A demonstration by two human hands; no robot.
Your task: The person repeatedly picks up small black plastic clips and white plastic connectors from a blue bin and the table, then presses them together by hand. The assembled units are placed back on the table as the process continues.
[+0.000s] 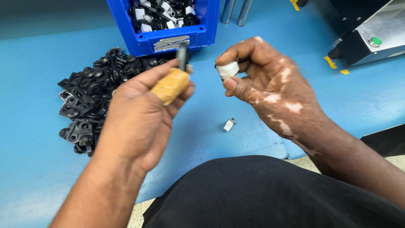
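At frame centre, my left hand point(143, 105) grips a thin dark part point(182, 56) above its taped thumb, while my right hand point(261, 80) pinches a small white piece point(228, 69) just beside it.

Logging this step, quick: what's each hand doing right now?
Left hand: closed on a small dark part.
Right hand: closed, pinching a small white part.
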